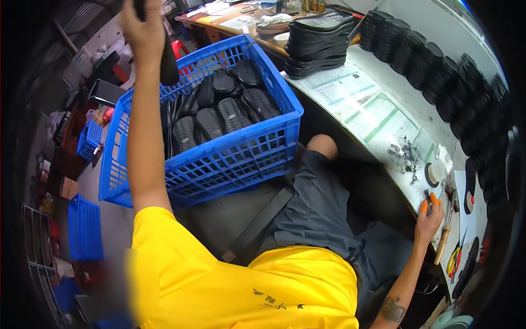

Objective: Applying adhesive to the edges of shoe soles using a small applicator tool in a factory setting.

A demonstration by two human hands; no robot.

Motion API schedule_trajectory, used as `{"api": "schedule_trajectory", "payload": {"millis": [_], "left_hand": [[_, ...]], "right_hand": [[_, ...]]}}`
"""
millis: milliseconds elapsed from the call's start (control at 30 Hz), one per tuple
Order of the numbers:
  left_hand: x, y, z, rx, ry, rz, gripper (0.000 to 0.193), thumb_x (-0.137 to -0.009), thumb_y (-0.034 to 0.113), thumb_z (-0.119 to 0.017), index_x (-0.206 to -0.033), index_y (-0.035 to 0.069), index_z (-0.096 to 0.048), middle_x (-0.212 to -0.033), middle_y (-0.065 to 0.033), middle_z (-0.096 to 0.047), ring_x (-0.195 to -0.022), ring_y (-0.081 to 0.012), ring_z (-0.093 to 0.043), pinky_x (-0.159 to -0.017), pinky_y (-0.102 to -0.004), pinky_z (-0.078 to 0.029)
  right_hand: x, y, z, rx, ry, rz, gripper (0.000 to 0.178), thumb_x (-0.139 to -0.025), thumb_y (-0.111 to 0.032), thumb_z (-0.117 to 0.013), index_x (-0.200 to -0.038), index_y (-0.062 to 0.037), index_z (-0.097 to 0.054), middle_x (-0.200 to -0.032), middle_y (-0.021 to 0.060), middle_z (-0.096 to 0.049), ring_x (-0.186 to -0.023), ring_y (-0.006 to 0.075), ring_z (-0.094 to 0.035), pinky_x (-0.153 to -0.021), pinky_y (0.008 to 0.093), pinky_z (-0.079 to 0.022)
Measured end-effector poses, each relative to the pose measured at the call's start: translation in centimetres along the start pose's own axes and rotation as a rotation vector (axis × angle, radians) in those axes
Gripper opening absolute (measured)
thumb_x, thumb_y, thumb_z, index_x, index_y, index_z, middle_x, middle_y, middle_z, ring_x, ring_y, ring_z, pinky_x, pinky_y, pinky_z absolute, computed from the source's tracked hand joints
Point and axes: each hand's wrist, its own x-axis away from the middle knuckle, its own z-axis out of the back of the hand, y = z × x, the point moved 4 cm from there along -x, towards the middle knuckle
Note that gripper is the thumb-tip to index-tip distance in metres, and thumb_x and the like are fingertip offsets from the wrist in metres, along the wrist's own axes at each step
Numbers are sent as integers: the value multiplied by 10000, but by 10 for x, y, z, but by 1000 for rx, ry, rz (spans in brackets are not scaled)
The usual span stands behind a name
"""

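My left hand (pixel 143 33) is raised at the upper left, closed around a long black shoe sole (pixel 169 63). Below it stands a blue plastic crate (pixel 235 140) full of black soles (pixel 222 112) with ridged treads. On the right, my right hand (pixel 430 219) rests at the edge of the white worktable (pixel 378 140). Orange covers sit on its fingertips, which pinch together at a small dark thing too small to name. Close by are a round white roll (pixel 436 173), a wooden-handled tool (pixel 442 245) and scissors (pixel 453 262) with yellow and red handles.
A tall stack of black soles (pixel 318 46) stands at the table's far end. More sole stacks (pixel 424 68) line the wall. Black scraps (pixel 405 156) lie on printed sheets. Another blue crate (pixel 85 227) is on the floor at left.
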Motion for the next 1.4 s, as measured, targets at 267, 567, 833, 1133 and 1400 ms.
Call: {"api": "schedule_trajectory", "payload": {"millis": [267,567,833,1133,1400], "left_hand": [[264,-282,67,-804,-1286,700,789,-1017,636,-725,-1453,-21,-747,-1554,-281,-681,-1534,-352,-593,-1281,-455,-427],[288,-259,-43,-471,-1304,590,650,-1034,627,-647,-1041,9,-850,-1084,-290,-810,-1037,-439,-786,-936,-539,-581],[323,-258,-28,-519,-1014,663,546,-789,423,-810,-1076,-38,-855,-1137,-317,-816,-1117,-447,-795,-991,-548,-610],[298,-236,-50,-226,-381,514,411,-824,271,-816,-1089,-43,-837,-1054,-253,-825,-1039,-379,-805,-891,-482,-598],[235,-158,-61,-364,-505,438,379,-1029,346,-754,-1275,65,-819,-1231,-242,-806,-1167,-414,-762,-1059,-472,-575]], "right_hand": [[29,-13,4,-214,44,-49,408,-1064,-25,-715,-1472,-13,-702,-1356,130,-737,-1203,294,-692,-1060,399,-555],[128,-30,34,-730,-88,-464,342,-1080,47,-694,-1421,33,-708,-1177,67,-752,-1005,147,-692,-894,302,-569],[188,8,-28,-375,-263,-506,511,-981,-289,-879,-1416,-39,-779,-1198,173,-855,-1080,211,-827,-971,361,-636],[184,-7,-39,-230,-248,-396,481,-1013,-347,-801,-1419,-91,-775,-1233,159,-841,-1171,350,-802,-1027,447,-629],[201,45,7,-349,-84,-440,365,-1028,-70,-733,-1368,58,-760,-1242,249,-821,-1118,343,-814,-1006,426,-624]]}}
